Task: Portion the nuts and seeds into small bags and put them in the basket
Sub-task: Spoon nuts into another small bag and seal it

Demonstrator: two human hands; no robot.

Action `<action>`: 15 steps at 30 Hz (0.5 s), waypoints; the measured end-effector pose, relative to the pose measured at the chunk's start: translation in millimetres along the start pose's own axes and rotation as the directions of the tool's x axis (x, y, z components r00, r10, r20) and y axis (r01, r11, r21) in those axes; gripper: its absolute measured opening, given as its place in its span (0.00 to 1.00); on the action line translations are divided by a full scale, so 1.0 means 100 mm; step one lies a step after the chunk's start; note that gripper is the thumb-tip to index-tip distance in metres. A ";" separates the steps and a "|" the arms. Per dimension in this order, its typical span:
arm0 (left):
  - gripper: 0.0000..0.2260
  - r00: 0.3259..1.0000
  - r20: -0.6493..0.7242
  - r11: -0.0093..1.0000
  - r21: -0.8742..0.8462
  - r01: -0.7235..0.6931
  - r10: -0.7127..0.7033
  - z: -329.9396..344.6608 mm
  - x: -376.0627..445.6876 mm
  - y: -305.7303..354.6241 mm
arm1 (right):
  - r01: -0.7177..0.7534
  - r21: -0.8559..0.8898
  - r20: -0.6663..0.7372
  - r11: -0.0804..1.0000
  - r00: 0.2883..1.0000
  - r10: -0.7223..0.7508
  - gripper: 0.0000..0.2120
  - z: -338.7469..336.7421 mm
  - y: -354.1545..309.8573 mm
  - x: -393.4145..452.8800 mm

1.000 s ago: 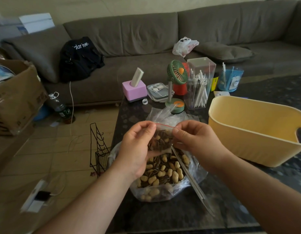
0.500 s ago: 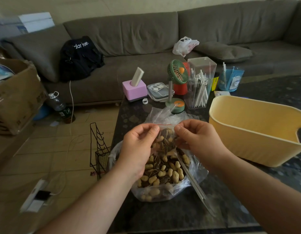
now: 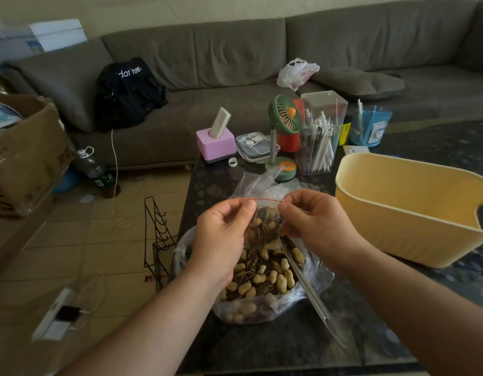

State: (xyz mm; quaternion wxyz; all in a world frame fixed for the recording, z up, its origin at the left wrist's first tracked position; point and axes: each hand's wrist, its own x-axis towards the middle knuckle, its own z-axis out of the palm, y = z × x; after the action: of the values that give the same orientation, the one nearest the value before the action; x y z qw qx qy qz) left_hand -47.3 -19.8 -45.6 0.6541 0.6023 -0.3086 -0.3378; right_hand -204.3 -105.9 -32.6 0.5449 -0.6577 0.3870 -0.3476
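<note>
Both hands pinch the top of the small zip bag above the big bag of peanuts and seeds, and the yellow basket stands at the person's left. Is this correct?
Not quite. In the head view the yellow basket stands at the person's right, not left. The rest holds: the left hand and right hand pinch the small zip bag above the big bag of peanuts and seeds.

Dim, soft indoor daylight, no hard shadows. Faint sheen on the dark table [image 3: 370,316]. Sharp at centre; smeared and bowed toward the edges, sofa [image 3: 235,55] line curved.
</note>
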 end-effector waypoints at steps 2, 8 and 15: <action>0.04 1.000 0.007 1.000 -0.001 -0.004 0.004 0.01 0.00 0.00 | -0.013 0.033 0.017 0.999 1.000 0.013 0.05 -0.01 -0.01 0.00; 0.05 1.000 0.029 1.000 -0.019 -0.010 0.010 0.01 -0.02 0.00 | -0.017 0.052 0.078 0.999 0.997 0.013 0.05 -0.02 -0.04 -0.01; 0.05 0.998 0.058 0.999 -0.039 -0.018 0.020 0.03 -0.05 0.02 | -0.001 0.048 0.051 0.999 0.999 -0.002 0.05 -0.01 -0.06 -0.01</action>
State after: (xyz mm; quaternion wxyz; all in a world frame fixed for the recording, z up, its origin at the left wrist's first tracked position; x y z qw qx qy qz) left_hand -52.7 -17.5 -43.5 0.6594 0.5766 -0.3269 -0.3549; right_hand -204.9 -104.7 -26.7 0.5701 -0.6530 0.3645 -0.3402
